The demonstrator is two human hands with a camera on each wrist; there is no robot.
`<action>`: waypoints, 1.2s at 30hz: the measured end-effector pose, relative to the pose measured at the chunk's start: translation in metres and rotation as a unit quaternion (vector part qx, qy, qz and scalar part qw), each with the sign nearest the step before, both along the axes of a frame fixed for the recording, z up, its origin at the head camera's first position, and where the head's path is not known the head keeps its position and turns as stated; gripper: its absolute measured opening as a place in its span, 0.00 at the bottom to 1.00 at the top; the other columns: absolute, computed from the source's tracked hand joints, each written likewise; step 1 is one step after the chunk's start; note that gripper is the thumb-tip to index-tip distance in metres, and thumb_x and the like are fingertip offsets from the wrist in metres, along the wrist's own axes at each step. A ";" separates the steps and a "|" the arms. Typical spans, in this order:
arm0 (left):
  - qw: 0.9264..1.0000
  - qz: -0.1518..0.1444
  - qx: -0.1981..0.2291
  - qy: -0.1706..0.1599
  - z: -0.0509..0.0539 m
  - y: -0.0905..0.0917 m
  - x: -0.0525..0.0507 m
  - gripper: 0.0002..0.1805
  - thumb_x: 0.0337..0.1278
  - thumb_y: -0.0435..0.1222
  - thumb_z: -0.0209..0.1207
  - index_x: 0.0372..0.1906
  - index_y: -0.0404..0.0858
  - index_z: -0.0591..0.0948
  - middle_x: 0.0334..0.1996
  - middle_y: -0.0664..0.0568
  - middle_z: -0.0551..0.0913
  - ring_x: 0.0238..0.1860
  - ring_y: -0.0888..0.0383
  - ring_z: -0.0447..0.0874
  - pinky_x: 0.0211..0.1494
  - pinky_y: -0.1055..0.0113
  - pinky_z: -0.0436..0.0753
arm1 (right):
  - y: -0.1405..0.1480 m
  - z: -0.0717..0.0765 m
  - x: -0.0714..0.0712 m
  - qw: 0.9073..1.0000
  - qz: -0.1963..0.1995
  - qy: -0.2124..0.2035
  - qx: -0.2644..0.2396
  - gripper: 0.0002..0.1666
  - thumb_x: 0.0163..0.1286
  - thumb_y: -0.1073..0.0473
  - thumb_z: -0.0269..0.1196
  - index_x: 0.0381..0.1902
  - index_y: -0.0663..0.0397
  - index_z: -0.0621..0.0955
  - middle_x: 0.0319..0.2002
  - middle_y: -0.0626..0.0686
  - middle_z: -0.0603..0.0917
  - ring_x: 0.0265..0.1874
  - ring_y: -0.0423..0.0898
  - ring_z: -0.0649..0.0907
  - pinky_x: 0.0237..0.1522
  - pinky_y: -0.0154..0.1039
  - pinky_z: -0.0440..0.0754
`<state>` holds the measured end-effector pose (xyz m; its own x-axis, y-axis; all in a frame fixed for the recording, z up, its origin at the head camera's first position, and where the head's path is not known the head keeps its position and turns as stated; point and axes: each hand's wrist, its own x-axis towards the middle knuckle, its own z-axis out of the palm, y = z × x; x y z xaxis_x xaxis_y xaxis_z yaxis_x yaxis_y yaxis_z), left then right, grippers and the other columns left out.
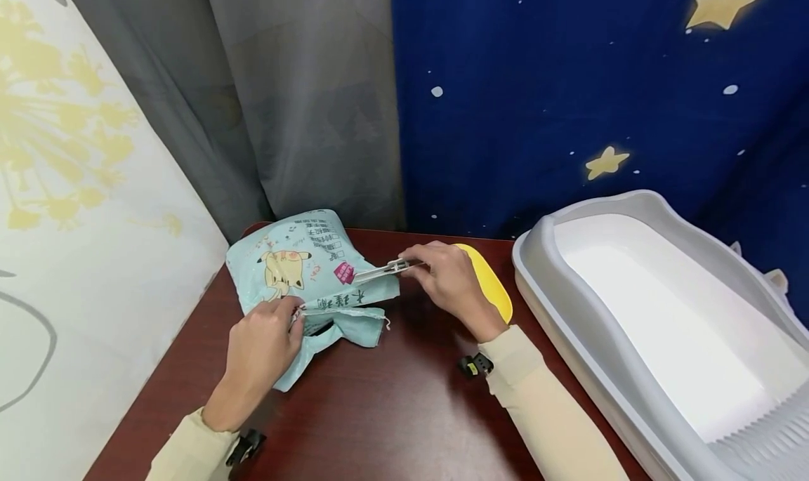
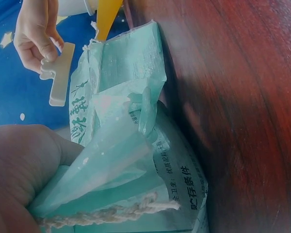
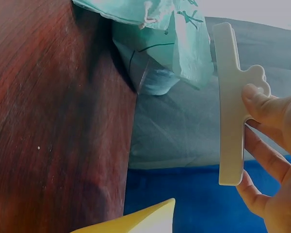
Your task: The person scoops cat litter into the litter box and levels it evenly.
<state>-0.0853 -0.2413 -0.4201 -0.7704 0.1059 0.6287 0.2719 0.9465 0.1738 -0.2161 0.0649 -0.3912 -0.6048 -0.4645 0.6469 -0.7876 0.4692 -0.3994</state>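
Observation:
A light-blue plastic bag (image 1: 278, 246) printed with a yellow cartoon figure lies at the back left of the table, its top end gathered and folded. With thumb and fingers my left hand (image 1: 262, 340) pinches the near left part of that end. A frayed braided cord (image 2: 111, 213) runs along the bag's edge in the left wrist view. My right hand (image 1: 447, 279) pinches a long white bag clip (image 3: 229, 111) by its scalloped handle. The clip is near the bag's right part in the head view; whether it touches the plastic I cannot tell.
Behind the right hand is a yellow rounded object (image 1: 487, 281), partly hidden. A large grey-and-white litter tray (image 1: 537, 256) takes up the right side of the dark red wooden table (image 1: 379, 418). Grey and blue curtains (image 1: 505, 102) hang behind, and a white wall (image 1: 82, 270) stands left.

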 end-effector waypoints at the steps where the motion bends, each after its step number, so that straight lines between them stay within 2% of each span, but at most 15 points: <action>1: 1.000 0.000 0.001 0.000 0.000 0.000 0.000 0.10 0.54 0.25 0.75 0.41 0.31 0.88 0.34 0.40 0.90 0.31 0.39 0.88 0.22 0.42 0.84 | 0.001 0.000 0.000 1.000 -0.004 0.000 0.001 0.10 0.67 0.64 0.79 0.45 0.51 0.93 0.42 0.50 0.94 0.35 0.49 0.87 0.36 0.47 0.83; 7: 1.000 0.002 0.003 -0.002 -0.001 -0.001 0.001 0.10 0.55 0.26 0.75 0.42 0.32 0.88 0.34 0.40 0.90 0.31 0.39 0.88 0.23 0.41 0.84 | 0.006 0.000 0.002 1.000 -0.030 -0.006 -0.002 0.11 0.66 0.63 0.80 0.46 0.51 0.93 0.41 0.50 0.94 0.32 0.48 0.85 0.36 0.47 0.82; 12: 1.000 0.002 0.003 -0.003 -0.002 -0.001 0.001 0.10 0.55 0.26 0.75 0.42 0.32 0.88 0.34 0.41 0.90 0.32 0.39 0.88 0.23 0.41 0.84 | 0.010 -0.002 0.004 0.997 -0.057 -0.043 -0.030 0.13 0.68 0.59 0.79 0.50 0.52 0.92 0.42 0.51 0.94 0.26 0.48 0.82 0.32 0.44 0.78; 15: 1.000 0.003 0.004 -0.004 -0.001 -0.001 0.002 0.09 0.55 0.26 0.75 0.41 0.32 0.88 0.34 0.41 0.90 0.32 0.39 0.88 0.24 0.42 0.85 | 0.011 -0.005 0.004 0.994 -0.071 -0.065 -0.051 0.15 0.69 0.58 0.79 0.51 0.56 0.92 0.43 0.55 0.94 0.28 0.50 0.86 0.32 0.43 0.83; 18: 1.000 0.003 0.004 -0.005 -0.001 -0.001 0.002 0.09 0.55 0.26 0.75 0.41 0.32 0.88 0.34 0.41 0.90 0.32 0.39 0.88 0.24 0.42 0.85 | 0.011 -0.006 0.004 0.990 -0.087 -0.083 -0.067 0.17 0.68 0.58 0.80 0.51 0.61 0.92 0.43 0.58 0.94 0.35 0.53 0.93 0.39 0.47 0.91; 19: 1.000 0.003 0.004 -0.005 -0.001 -0.001 0.002 0.09 0.55 0.26 0.75 0.41 0.32 0.88 0.34 0.41 0.90 0.32 0.39 0.88 0.24 0.42 0.85 | 0.011 -0.007 0.004 0.989 -0.092 -0.092 -0.070 0.18 0.68 0.58 0.80 0.51 0.62 0.91 0.44 0.59 0.94 0.38 0.54 0.94 0.42 0.49 0.92; 24: 1.000 0.002 0.005 -0.005 -0.001 -0.001 0.002 0.09 0.55 0.26 0.75 0.41 0.32 0.88 0.33 0.41 0.90 0.32 0.39 0.88 0.24 0.41 0.84 | 0.010 -0.009 0.004 0.979 -0.120 -0.141 -0.082 0.19 0.69 0.58 0.80 0.52 0.64 0.91 0.43 0.61 0.94 0.40 0.56 0.95 0.47 0.54 0.92; 31: 1.000 0.001 0.006 -0.004 -0.001 -0.001 0.001 0.09 0.56 0.26 0.75 0.41 0.31 0.88 0.33 0.41 0.90 0.32 0.39 0.88 0.24 0.41 0.85 | 0.008 -0.012 0.006 0.960 -0.167 -0.212 -0.079 0.18 0.69 0.55 0.80 0.50 0.61 0.92 0.40 0.57 0.94 0.39 0.53 0.92 0.43 0.51 0.91; 36: 1.000 0.001 0.006 -0.007 -0.001 -0.001 0.000 0.09 0.56 0.26 0.75 0.42 0.31 0.88 0.34 0.40 0.90 0.32 0.39 0.88 0.24 0.41 0.85 | 0.007 -0.014 0.008 0.949 -0.181 -0.242 -0.085 0.19 0.69 0.54 0.80 0.50 0.62 0.92 0.38 0.57 0.94 0.38 0.52 0.90 0.41 0.49 0.90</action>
